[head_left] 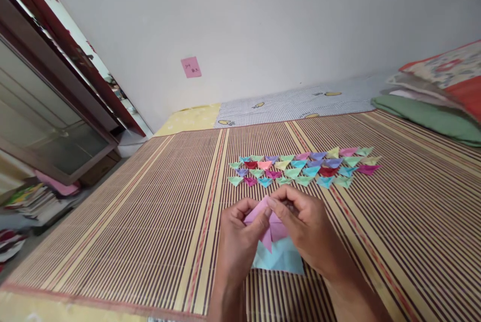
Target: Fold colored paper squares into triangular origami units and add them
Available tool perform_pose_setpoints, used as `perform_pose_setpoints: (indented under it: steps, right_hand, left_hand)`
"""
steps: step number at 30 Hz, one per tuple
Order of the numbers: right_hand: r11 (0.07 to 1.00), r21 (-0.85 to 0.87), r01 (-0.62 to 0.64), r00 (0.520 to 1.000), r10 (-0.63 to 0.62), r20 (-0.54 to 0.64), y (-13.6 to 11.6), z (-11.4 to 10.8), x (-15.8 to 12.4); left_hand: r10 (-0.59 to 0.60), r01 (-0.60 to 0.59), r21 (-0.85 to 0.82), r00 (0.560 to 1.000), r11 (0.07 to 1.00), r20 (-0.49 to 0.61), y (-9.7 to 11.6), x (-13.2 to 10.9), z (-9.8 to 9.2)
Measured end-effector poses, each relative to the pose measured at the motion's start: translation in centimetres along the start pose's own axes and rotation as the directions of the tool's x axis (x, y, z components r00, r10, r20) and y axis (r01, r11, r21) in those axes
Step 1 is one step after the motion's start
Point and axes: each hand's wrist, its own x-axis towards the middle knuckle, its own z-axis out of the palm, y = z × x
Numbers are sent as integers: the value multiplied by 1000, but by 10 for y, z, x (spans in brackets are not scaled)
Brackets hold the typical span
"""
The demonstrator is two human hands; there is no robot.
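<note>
Two-handed pinch on pink origami paper [278, 232]

I see left hand [238, 227] and right hand [306, 222] pinching it between them. Risk, I'd say: uneven pull could skew or tear the fold. Counts: one pink, one light-blue sheet [280, 258] below the hands, roughly 33 folded paper pieces [311, 171] beyond them, four rows

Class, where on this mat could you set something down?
Free: the mat left of the left hand and folded papers, and right of the right hand, in front of the green cloth. Crowded: the middle, with those papers, pink paper in both hands and a light-blue sheet.
</note>
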Motion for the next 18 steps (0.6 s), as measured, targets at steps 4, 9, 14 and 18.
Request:
perform_pose_setpoints:
  steps: [4, 9, 14, 18]
  right_hand:
    - [999, -35, 26, 997, -29, -77, 0, 6, -2]
    - [995, -82, 57, 994, -64, -85, 2, 3, -2]
    - [996, -77, 50, 992, -58, -108, 3, -4, 0]
    - [996, -64, 59, 992, -66, -111, 5, -7, 1]
  left_hand:
    - [-1, 1, -2, 1000, 1000, -21, 3, 0, 1]
    - [-27, 26, -55, 999, 998, -25, 5, -2, 0]
    - [-15, 14, -39, 1000, 999, -12, 5, -2, -4]
    - [19, -18, -33, 999, 999, 35, 3, -1, -14]
